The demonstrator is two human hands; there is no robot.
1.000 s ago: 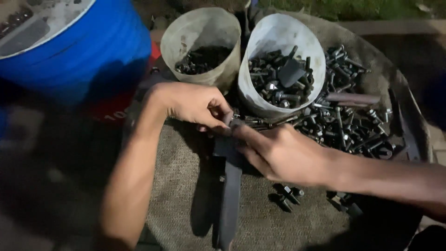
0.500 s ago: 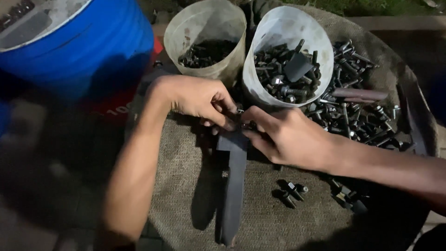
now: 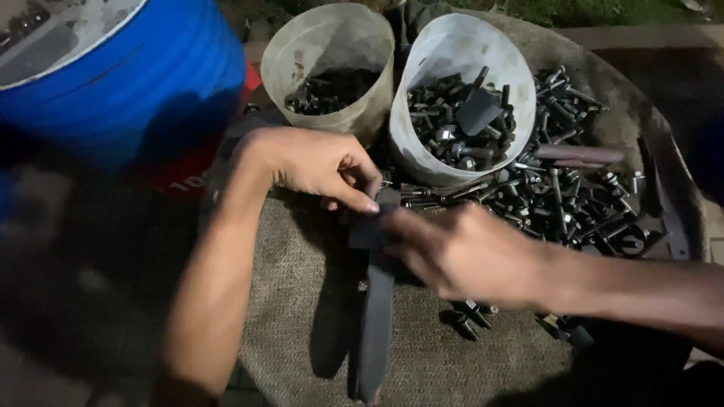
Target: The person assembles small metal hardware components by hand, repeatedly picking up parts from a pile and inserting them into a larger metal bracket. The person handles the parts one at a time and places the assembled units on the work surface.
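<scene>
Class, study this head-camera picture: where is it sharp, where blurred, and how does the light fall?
Head view: the right hand is smeared by motion blur; the left hand and the long dark flat metal bar look sharper; light falls on the coarse grey-brown sacking and the white plastic tub of dark bolts, while the left and lower edges sink into darkness.

Left hand [image 3: 317, 162], right hand [image 3: 464, 252] — bare; forearms unsleeved — no gloves.
</scene>
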